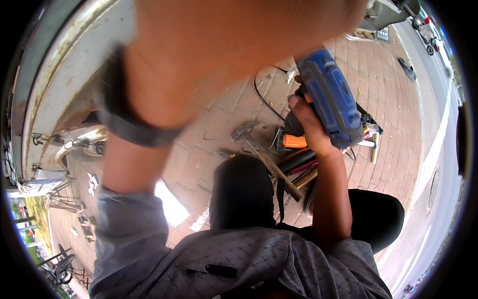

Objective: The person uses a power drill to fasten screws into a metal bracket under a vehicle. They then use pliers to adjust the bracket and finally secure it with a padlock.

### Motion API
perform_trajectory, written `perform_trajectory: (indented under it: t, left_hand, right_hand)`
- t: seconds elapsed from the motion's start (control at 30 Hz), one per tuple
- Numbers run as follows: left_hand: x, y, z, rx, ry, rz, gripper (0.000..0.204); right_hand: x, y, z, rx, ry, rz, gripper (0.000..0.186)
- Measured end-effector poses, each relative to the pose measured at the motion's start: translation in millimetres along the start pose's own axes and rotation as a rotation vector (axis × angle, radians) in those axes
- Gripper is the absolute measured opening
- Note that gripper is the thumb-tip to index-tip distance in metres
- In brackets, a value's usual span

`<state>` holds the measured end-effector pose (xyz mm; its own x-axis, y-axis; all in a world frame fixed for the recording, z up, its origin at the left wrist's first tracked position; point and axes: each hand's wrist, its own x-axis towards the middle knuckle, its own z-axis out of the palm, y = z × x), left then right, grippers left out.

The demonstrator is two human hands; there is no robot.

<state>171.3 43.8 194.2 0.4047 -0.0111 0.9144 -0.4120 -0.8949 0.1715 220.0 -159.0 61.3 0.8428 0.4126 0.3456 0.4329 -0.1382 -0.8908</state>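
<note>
My right hand (309,127) is closed around the grip of a blue and black cordless power tool (331,97), held above a heap of tools on the brick pavement. My left arm rises from the grey sleeve at lower left, with a dark band around the wrist (132,124). Beyond the band my left hand (234,35) fills the top of the picture, very close and blurred. Its fingers cannot be made out, and nothing shows in it.
A hammer (259,149), an orange-handled tool (294,142), several rods and handles (298,167) and a black cable (260,94) lie on the bricks. A pale, rust-streaked metal body (55,74) curves along the left. My knees in black trousers (241,192) are below. A road (438,124) runs at right.
</note>
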Motion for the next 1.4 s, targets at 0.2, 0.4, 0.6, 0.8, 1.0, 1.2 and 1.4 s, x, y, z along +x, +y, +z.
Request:
perform_trajectory:
  t: [0.2, 0.4, 0.6, 0.8, 1.0, 1.2, 1.4]
  left_hand:
    - [-42, 39, 47, -0.764, 0.301, -0.852, 0.029]
    - [-44, 18, 86, -1.023, 0.410, -1.411, 0.028]
    - [-31, -15, 113, -1.007, 0.499, -1.503, 0.022]
    - [-36, -29, 127, -1.019, 0.559, -1.427, 0.019]
    - [-44, -35, 138, -1.010, 0.649, -1.353, 0.019]
    - [-49, -34, 142, -0.974, 0.666, -1.250, 0.018]
    - [-42, -30, 143, -0.970, 0.797, -1.222, 0.015]
  right_hand:
    - [10, 0, -5, 0.054, -0.106, 0.035, 0.019]
    - [11, 9, -7, 0.086, -0.044, -0.208, 0.015]
    - [17, 11, -11, 0.075, -0.056, -0.301, 0.013]
    - [20, 15, -17, 0.075, -0.092, -0.348, 0.013]
    - [20, 20, -12, 0.161, -0.085, -0.319, 0.014]
    - [22, 19, -13, 0.081, -0.051, -0.404, 0.013]
    - [21, 13, -16, 0.018, -0.099, -0.320, 0.014]
